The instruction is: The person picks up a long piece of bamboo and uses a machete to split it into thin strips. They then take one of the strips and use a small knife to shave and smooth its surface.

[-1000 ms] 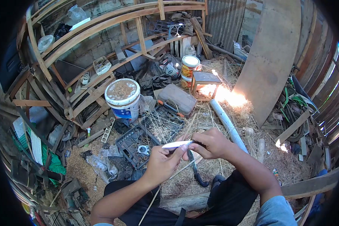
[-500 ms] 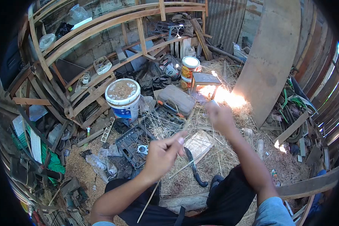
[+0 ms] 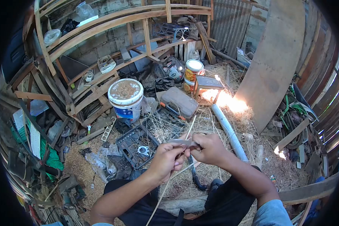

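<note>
Both my hands are together above my lap. My left hand is closed around a thin pale strip of wood or bamboo, which slants from above my fingers down past my left knee. In my right hand is a knife; its blade points left and lies across the strip beside my left fingers. My right fist hides the knife's handle. Below my hands, a curved dark-handled blade lies on the straw-covered ground, partly hidden by my hands. A pale pipe lies just beyond my right hand.
A white bucket stands ahead left beside a grey tool case. An open black case lies nearer. Stacked paint cans, a small stool and a leaning board stand farther back. Sunlight glares on the straw.
My right hand has come back from far out, down and left, to meet my left hand. The knife blade now crosses the strip, and the pipe shows where my arm was.
</note>
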Available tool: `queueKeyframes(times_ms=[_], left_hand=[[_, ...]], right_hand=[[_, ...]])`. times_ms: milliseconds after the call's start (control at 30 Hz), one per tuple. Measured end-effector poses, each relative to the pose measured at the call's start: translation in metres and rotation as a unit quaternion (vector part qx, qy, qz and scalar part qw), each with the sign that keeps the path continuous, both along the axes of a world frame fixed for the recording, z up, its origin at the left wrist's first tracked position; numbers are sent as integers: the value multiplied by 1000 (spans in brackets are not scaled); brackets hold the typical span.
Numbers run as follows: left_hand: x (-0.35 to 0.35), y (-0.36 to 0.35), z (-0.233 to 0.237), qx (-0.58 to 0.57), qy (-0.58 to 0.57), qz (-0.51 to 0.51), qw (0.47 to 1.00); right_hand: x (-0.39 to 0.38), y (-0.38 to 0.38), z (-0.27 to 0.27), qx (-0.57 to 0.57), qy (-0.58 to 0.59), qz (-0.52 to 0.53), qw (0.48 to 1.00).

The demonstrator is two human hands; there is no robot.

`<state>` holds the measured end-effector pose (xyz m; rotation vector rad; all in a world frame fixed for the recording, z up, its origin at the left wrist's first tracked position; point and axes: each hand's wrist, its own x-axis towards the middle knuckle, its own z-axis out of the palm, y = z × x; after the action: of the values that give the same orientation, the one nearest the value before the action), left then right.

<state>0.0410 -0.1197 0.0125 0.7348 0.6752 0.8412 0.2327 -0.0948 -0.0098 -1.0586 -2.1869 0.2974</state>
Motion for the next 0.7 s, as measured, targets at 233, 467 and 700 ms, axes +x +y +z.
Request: queueKeyframes(times_ms=[233,467,700], left_hand=[[4,-8,4,-7,9,12,1000],[5,-27,20,21,28,-46,998],[1,-2,4,-18,6,28,999]], right_hand=[[-6,3,-9,35,-55,-52,997],[73,79,-21,-40,-9,-308,950],[17,31,-20,5,43,-86,995]])
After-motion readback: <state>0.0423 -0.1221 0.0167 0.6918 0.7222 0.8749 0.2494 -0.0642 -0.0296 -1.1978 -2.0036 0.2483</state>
